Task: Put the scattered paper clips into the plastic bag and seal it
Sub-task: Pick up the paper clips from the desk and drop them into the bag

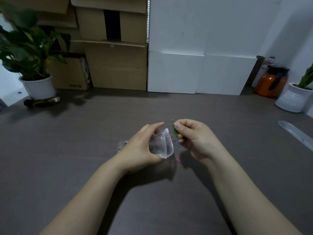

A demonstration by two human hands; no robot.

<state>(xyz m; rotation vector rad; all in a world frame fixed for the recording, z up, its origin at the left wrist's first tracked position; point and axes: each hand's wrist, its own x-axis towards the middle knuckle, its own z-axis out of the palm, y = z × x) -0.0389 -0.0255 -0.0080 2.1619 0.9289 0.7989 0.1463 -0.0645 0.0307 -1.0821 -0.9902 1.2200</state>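
Clear plastic bag (160,145) — crumpled, mouth agape (left-held)

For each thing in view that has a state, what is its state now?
plastic bag: mouth open, held up by left hand
green paper clip: pinched in right hand, beside the bag mouth
pink paper clip: lying loose on table
blue paper clip: loose on table
cardboard box: flaps open

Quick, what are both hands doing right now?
Left hand: closed around the small clear plastic bag, mouth open.
Right hand: fingers pinched on a green paper clip.
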